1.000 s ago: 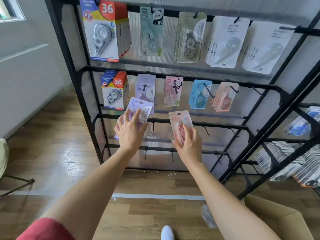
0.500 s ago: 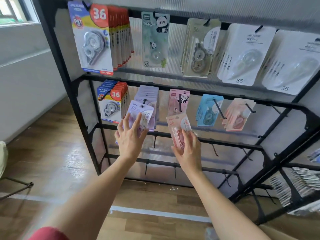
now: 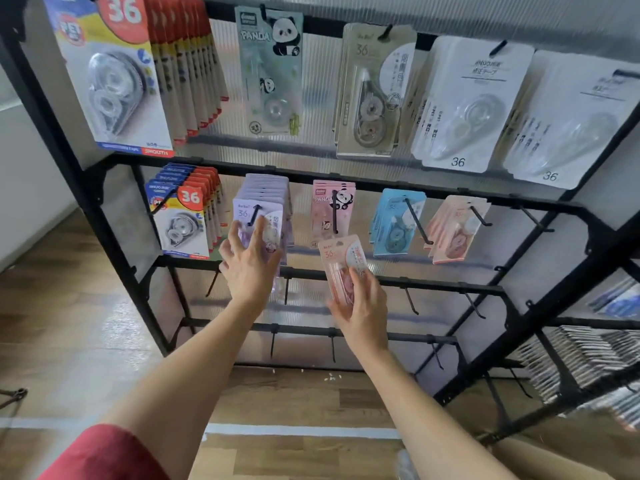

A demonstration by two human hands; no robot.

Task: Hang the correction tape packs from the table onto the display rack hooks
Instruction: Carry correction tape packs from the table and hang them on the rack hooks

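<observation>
A black display rack (image 3: 381, 186) carries rows of hooks with hanging correction tape packs. My left hand (image 3: 251, 271) lies with spread, straight fingers on the front of a purple pack (image 3: 272, 233). That pack's hole sits on the hook (image 3: 254, 216) in front of the purple stack. My right hand (image 3: 363, 306) grips a peach pack (image 3: 341, 258) by its lower end and holds it upright, below the pink panda packs (image 3: 334, 206). Matching peach packs (image 3: 453, 230) hang two hooks to the right.
Blue "36" packs (image 3: 183, 220) hang left of the purple stack, light blue ones (image 3: 394, 220) right of the panda packs. Bare hooks (image 3: 410, 299) line the two lower bars. A second rack with stock (image 3: 581, 358) stands at the right, a cardboard box (image 3: 540, 459) at the lower right.
My left hand has lifted the purple pack up onto the purple stack's hook and spread its fingers. My right hand has raised the peach pack slightly. The view has moved closer to the rack.
</observation>
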